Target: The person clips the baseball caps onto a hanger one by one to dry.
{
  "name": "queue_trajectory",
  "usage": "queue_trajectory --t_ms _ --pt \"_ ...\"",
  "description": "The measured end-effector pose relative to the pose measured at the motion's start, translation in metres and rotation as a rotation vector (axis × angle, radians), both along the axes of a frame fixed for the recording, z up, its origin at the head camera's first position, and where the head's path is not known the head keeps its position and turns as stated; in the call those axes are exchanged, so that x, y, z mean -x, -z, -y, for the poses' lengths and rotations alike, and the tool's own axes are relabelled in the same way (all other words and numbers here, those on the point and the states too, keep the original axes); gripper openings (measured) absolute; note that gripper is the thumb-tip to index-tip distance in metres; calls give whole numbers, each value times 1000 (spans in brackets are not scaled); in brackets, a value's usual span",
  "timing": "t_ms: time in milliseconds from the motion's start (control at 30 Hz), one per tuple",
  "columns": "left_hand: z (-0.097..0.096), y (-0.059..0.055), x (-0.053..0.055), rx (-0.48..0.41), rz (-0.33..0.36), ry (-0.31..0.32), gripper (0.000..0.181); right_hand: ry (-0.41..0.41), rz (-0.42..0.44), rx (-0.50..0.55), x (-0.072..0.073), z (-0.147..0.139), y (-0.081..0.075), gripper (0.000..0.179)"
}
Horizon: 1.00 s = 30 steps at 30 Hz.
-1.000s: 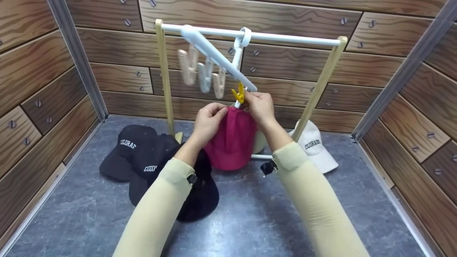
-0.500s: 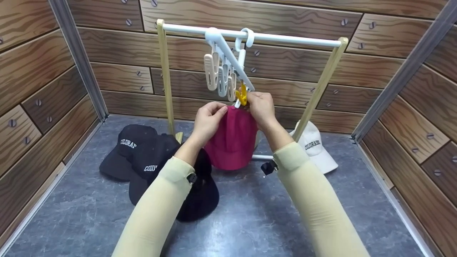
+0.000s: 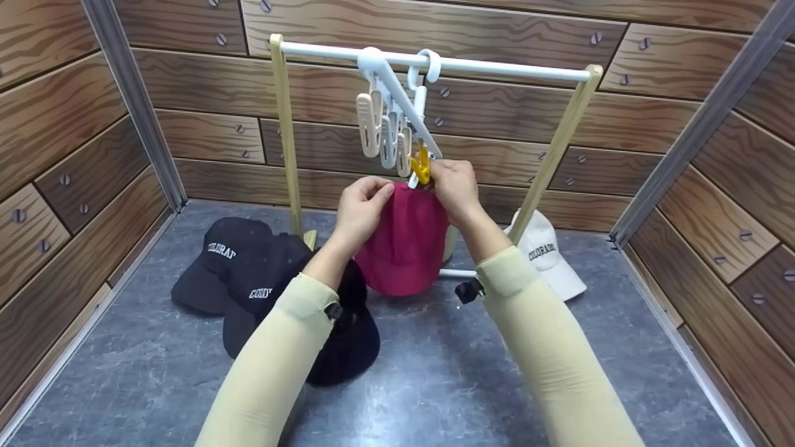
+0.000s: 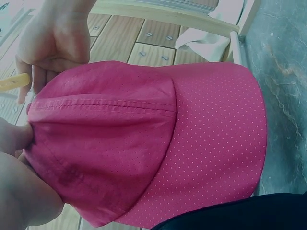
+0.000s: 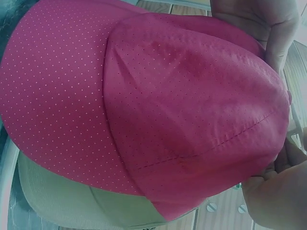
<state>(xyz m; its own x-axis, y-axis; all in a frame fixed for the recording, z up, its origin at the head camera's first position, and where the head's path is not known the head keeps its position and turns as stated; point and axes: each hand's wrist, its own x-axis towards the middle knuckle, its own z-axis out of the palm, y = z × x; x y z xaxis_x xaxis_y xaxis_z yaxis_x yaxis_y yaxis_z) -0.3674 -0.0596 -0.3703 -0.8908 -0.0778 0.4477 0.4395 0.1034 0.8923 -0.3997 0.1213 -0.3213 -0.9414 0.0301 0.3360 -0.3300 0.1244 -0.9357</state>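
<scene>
In the head view a crimson cap (image 3: 404,248) hangs crown up, brim down, below a tilted white clip hanger (image 3: 400,93). My left hand (image 3: 360,208) pinches the crown at its upper left. On the other side my right hand (image 3: 454,189) is at the crown's top, its fingers around a white clothespin (image 3: 413,180) at the hanger's low end. A yellow clothespin (image 3: 422,169) hangs against those fingers. The left wrist view shows the cap's dotted brim (image 4: 220,139). Behind it, in the right wrist view, is a beige cap (image 5: 72,196).
The hanger's hook sits on the white rail (image 3: 509,67) of a wooden-legged rack. Beige and grey clothespins (image 3: 368,124) dangle from its raised end. Several black caps (image 3: 248,267) lie at left, partly behind my left forearm. A white cap (image 3: 546,254) rests by the right leg.
The hanger's raised end has swung rightward with its dangling clothespins and settled. The yellow clothespin has shifted slightly. Both hands stay at the crimson cap's top.
</scene>
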Motion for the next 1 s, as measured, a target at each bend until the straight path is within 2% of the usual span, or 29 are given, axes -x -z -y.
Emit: queue_trajectory --t_ms 567,833,1000 --pt "-5 -4 2 4 16 -16 15 -1 -10 -30 2 -6 0 42" --pt "-10 -4 4 22 5 -61 15 -36 -27 -43 1 -10 0 40" --pt "-14 -5 4 22 4 -83 15 -35 -23 -65 1 -12 0 32"
